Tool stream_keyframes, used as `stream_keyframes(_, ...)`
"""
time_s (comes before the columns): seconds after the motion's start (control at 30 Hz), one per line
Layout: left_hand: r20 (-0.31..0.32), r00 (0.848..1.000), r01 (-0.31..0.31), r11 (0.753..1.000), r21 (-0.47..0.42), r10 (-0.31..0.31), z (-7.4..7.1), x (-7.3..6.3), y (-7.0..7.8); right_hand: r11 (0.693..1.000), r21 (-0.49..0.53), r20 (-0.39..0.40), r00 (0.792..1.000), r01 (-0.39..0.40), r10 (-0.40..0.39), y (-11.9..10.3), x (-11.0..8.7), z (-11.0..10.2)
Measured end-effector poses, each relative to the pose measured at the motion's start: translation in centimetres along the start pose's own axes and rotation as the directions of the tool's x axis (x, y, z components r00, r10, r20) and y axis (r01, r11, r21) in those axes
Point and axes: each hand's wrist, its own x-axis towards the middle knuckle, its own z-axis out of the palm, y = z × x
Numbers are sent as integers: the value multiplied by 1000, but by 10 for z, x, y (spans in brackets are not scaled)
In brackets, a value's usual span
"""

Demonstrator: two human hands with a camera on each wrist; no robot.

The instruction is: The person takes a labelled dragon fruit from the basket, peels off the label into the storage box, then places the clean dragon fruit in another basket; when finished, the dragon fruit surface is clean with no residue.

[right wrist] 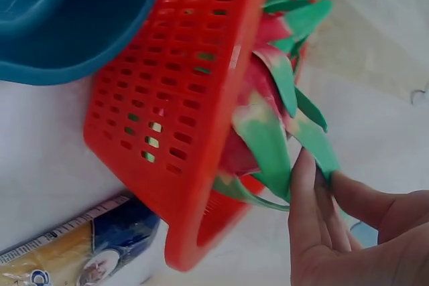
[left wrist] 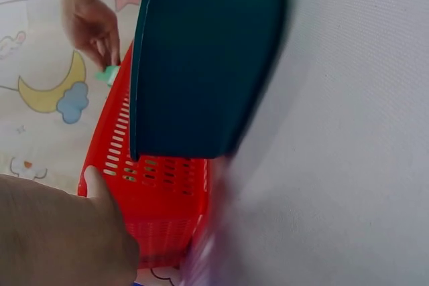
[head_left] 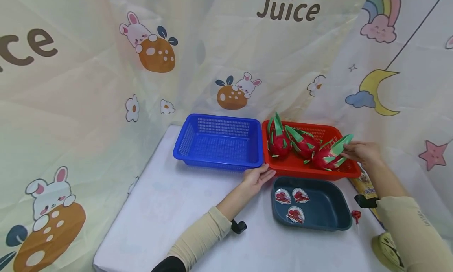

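Note:
A red basket holds three dragon fruits with green leafy tips. My right hand pinches a green leaf of the rightmost dragon fruit between thumb and fingers, as the right wrist view shows up close. That fruit lies at the basket's right end, its leaves standing above the rim. At the basket's front left corner is my left hand, fingers fairly straight, the thumb at the red rim in the left wrist view. The left dragon fruit and the middle dragon fruit lie untouched.
A blue basket adjoins the red one on the left. In front stands a dark teal tub with three round stickers. To its right are a lollipop, a shiny packet and a round yellow-green item. A printed cloth hangs behind.

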Motion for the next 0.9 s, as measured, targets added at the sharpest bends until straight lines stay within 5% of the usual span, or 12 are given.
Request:
stream_keyframes(0.17,0,1000,-13,1000,-1,13,-2,-1,-1,990,-139,-100,995,-21,7,3,4,11)
stream_keyframes(0.33,2,1000,-24,1000,-4,24,-3,2,1,944,-327,-168,986,-42,-14,7,10,17)
stream_keyframes(0.6,33,999,7,1000,-4,-7,-3,3,7,936,-345,-256,966,-67,-26,10,17,19)
stream_keyframes(0.77,55,997,42,998,49,-44,-2,-4,8,908,-418,-308,936,29,-172,10,8,28)
stream_keyframes(0.9,62,996,61,993,98,-67,2,-23,13,838,-523,-275,901,152,-335,9,-9,47)
